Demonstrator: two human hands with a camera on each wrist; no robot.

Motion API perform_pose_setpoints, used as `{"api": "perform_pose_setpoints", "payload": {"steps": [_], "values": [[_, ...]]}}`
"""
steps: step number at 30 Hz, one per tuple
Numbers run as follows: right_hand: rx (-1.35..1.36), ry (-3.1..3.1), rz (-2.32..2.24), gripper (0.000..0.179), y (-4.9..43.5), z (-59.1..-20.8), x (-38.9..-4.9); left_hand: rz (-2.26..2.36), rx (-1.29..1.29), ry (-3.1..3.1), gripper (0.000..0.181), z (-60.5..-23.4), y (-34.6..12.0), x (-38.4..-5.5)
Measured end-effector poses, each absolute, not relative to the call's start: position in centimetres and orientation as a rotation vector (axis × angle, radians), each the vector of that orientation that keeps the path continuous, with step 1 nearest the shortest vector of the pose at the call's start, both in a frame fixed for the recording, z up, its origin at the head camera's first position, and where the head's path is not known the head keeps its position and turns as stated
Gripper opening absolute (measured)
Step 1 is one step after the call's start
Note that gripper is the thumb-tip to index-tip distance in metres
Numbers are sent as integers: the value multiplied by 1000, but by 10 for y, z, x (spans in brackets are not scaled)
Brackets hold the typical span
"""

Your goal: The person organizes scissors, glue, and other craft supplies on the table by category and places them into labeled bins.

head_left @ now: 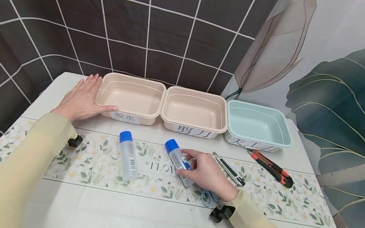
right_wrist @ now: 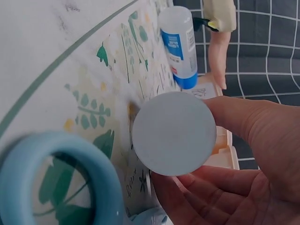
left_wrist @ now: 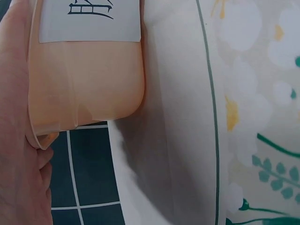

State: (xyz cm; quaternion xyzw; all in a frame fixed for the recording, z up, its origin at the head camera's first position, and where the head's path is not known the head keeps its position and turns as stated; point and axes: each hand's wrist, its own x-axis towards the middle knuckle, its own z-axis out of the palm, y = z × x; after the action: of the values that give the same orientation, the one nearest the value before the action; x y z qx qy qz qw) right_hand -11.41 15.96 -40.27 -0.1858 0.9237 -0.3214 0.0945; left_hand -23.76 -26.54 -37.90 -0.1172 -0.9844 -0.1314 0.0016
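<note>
My right hand (head_left: pixel 204 172) grips a clear glue bottle (head_left: pixel 179 160) with a blue cap, thumb on one side and fingers on the other. Its round base (right_wrist: pixel 174 133) faces the camera in the right wrist view. A second blue-capped glue bottle (head_left: pixel 128 157) lies to the left on the printed strip. My left hand (head_left: pixel 82 98) rests spread against the left rim of a beige bin (head_left: pixel 127 116), thumb along its front edge. Partly hidden below my right hand are scissors with light-blue handles (head_left: pixel 207 198).
Beside that bin stand another beige bin (head_left: pixel 192 128) and a light-blue bin (head_left: pixel 255 142), each with a paper label in front. A slim utility knife (head_left: pixel 229 169) and a red-and-black utility knife (head_left: pixel 271 168) lie at right. A dark gridded cloth (head_left: pixel 165 32) hangs behind the table.
</note>
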Motion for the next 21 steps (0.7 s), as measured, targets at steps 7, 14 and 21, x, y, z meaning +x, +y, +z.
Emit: {"api": "perform_pose_setpoints", "payload": {"steps": [7,14,21], "values": [[-552,2736,-959,63,158,-401,-115,-424,-377,-3085,124,-379,-266,-236],[-612,2704,-1012,60,156,-391,-122,-411,-391,-3070,122,-378,-266,-236],[-749,2700,-1136,58,142,-366,-142,-390,-393,-3084,123,-377,-266,-238]]}}
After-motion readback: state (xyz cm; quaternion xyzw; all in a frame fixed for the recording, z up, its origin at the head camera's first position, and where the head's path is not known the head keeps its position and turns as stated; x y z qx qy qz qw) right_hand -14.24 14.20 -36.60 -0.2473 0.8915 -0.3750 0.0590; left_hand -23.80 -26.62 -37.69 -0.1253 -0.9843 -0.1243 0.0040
